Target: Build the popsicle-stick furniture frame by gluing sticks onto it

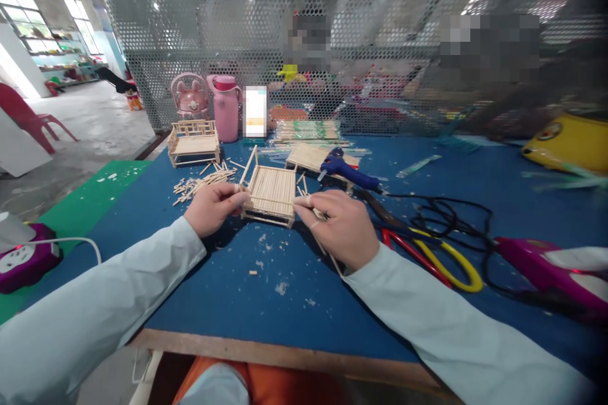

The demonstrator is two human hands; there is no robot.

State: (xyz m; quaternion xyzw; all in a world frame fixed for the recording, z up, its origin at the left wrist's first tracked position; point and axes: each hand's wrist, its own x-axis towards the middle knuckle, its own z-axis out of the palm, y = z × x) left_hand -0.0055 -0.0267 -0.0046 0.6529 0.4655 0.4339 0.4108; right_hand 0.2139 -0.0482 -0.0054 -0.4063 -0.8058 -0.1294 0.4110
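A small unfinished bench of thin wooden sticks (272,192) stands on the blue table mat (294,291) between my hands. My left hand (213,205) is closed, its fingers pinching the frame's left front corner. On the frame's right side, my right hand (339,224) is closed too, pinching the right edge and holding a few loose thin sticks under the palm. A stick post rises tilted at the frame's back left corner.
A finished stick bench (194,141) stands at the back left, loose sticks (202,182) beside it. A blue glue gun (349,171), red and yellow scissors (434,258), black cables, pink bottles (225,107) and a mesh screen lie beyond. A purple power strip (26,259) sits left.
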